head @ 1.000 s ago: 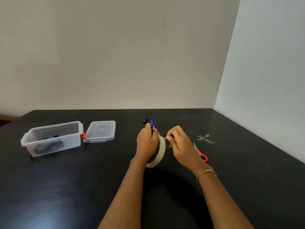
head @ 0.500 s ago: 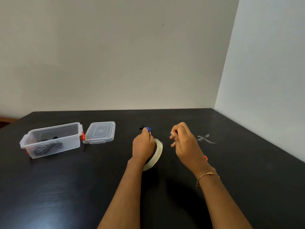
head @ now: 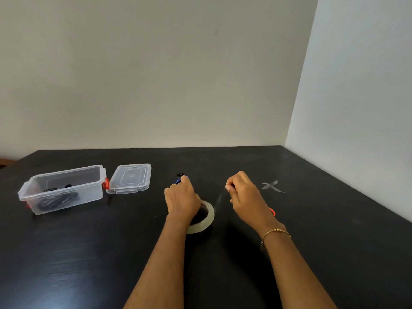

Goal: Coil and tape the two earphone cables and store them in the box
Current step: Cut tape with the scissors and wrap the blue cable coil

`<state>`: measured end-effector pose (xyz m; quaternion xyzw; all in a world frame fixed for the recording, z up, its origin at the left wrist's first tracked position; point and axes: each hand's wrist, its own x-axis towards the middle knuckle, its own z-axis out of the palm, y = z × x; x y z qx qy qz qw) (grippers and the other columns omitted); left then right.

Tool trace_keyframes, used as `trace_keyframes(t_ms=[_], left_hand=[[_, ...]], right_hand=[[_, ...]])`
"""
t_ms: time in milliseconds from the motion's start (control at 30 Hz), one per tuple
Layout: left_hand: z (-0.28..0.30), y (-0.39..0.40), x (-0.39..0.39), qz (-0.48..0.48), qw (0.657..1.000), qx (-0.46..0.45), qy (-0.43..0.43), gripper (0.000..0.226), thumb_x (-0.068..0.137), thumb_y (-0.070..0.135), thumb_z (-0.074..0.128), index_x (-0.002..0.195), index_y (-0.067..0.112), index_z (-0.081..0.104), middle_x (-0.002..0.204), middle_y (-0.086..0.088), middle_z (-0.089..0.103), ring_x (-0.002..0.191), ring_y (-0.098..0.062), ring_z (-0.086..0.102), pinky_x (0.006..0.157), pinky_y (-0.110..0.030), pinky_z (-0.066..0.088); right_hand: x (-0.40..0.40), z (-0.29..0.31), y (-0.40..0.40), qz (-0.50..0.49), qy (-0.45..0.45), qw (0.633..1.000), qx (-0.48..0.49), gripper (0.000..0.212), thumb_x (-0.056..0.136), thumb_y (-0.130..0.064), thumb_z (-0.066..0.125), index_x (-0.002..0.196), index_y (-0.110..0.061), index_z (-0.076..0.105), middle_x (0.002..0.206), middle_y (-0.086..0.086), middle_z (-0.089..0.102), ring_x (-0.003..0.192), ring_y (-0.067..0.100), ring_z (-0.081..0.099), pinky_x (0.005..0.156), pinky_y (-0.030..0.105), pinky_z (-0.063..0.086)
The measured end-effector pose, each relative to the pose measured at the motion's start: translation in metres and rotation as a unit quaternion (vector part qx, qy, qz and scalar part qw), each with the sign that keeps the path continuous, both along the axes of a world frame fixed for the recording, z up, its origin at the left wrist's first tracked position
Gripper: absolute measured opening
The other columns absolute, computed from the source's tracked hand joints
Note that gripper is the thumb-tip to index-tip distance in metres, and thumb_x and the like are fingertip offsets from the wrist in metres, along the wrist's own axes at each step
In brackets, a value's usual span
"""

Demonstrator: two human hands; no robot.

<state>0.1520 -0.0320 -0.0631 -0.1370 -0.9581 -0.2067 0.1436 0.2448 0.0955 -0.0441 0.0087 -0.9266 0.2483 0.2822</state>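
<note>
On the black surface point(head: 223, 275) in a corner of pale walls, the left hand point(head: 181, 201) grips the blue earphone cable point(head: 177, 181) and tape roll point(head: 204, 219), the right hand point(head: 244, 195) pinches the tape strip point(head: 220, 197), and the clear box point(head: 60, 189) with a black cable point(head: 58, 200) sits left.

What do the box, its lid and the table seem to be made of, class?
Box: probably clear plastic, glossy; the dark cable inside shows through its wall, and it has red latches. Lid: the same clear plastic, with moulded ridges. Table: dark, faintly streaked and slightly shiny, perhaps painted or laminated wood; uncertain.
</note>
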Motion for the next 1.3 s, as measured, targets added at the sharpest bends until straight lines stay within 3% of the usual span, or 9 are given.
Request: trace_keyframes(t_ms=[67,167,300,467,700,800,933,1100,1300], left_hand=[[0.003,0.001,0.003,-0.004,1.0,0.007,0.023,0.028,0.087,0.019,0.055,0.11,0.011,0.042,0.099,-0.008,0.064,0.093,-0.023,0.059,0.081,-0.031,0.039],[0.013,0.006,0.006,-0.044,0.995,0.076,0.051,0.031,0.087,0.026,0.06,0.108,0.011,0.043,0.088,-0.006,0.063,0.083,-0.02,0.06,0.08,-0.032,0.044],[0.024,0.025,0.016,-0.162,0.971,0.168,-0.052,0.021,0.089,0.028,0.058,0.095,0.017,0.04,0.074,0.003,0.052,0.065,-0.01,0.049,0.066,-0.026,0.044],[0.02,0.038,0.022,-0.235,0.951,0.162,-0.117,0.019,0.085,0.022,0.06,0.084,0.019,0.042,0.074,0.006,0.05,0.064,-0.007,0.044,0.061,-0.021,0.038],[0.018,0.038,0.023,-0.276,0.951,0.123,-0.07,0.025,0.08,0.017,0.068,0.096,0.014,0.05,0.086,0.002,0.06,0.078,-0.008,0.054,0.074,-0.022,0.045],[0.017,0.04,0.022,-0.285,0.949,0.121,-0.063,0.027,0.08,0.017,0.068,0.099,0.013,0.05,0.092,-0.001,0.064,0.079,-0.006,0.055,0.069,-0.015,0.041],[0.016,0.046,0.02,-0.274,0.953,0.122,-0.046,0.025,0.082,0.017,0.066,0.1,0.013,0.05,0.095,-0.003,0.063,0.081,-0.009,0.055,0.072,-0.02,0.043],[0.013,0.047,0.019,-0.255,0.958,0.129,-0.026,0.018,0.084,0.016,0.063,0.092,0.016,0.046,0.091,0.0,0.057,0.079,-0.013,0.056,0.07,-0.024,0.046],[0.009,0.042,0.012,-0.232,0.957,0.173,-0.023,0.017,0.084,0.013,0.061,0.084,0.014,0.044,0.078,0.008,0.051,0.061,-0.007,0.047,0.057,-0.014,0.039]], right_hand=[[-0.002,-0.001,0.003,-0.006,-0.035,0.999,0.006,0.013,0.097,-0.014,0.041,0.097,-0.009,0.053,0.101,-0.004,0.041,0.083,0.007,0.046,0.066,0.01,0.039],[-0.003,-0.002,0.007,-0.014,-0.061,0.998,-0.016,0.012,0.096,-0.015,0.044,0.096,-0.009,0.054,0.102,-0.001,0.044,0.081,0.007,0.045,0.069,0.014,0.036],[-0.004,-0.003,0.015,-0.034,-0.105,0.994,-0.027,0.013,0.095,-0.016,0.046,0.096,-0.008,0.057,0.099,-0.002,0.043,0.082,0.009,0.046,0.076,0.022,0.037],[-0.002,-0.004,0.022,-0.058,-0.152,0.986,-0.037,0.013,0.092,-0.013,0.049,0.098,-0.008,0.059,0.102,0.006,0.048,0.09,0.018,0.051,0.086,0.033,0.046],[0.001,-0.006,0.024,-0.094,-0.159,0.974,-0.132,0.011,0.089,-0.011,0.055,0.08,-0.013,0.061,0.103,0.012,0.059,0.089,0.027,0.063,0.082,0.045,0.054],[0.002,-0.004,0.025,-0.104,-0.153,0.971,-0.153,0.01,0.087,-0.01,0.058,0.09,-0.006,0.068,0.097,0.014,0.066,0.087,0.025,0.065,0.081,0.043,0.055],[0.006,-0.002,0.026,-0.122,-0.116,0.963,-0.209,0.015,0.086,-0.012,0.062,0.097,-0.006,0.069,0.099,0.012,0.069,0.089,0.02,0.064,0.086,0.034,0.053],[0.013,-0.007,0.036,-0.293,-0.139,0.945,-0.029,0.025,0.088,-0.012,0.056,0.113,-0.009,0.063,0.122,0.015,0.054,0.113,0.029,0.051,0.087,0.033,0.047],[0.011,-0.011,0.033,-0.3,-0.219,0.928,-0.025,0.022,0.09,-0.013,0.051,0.109,-0.007,0.061,0.116,0.016,0.059,0.105,0.031,0.058,0.081,0.035,0.048]])
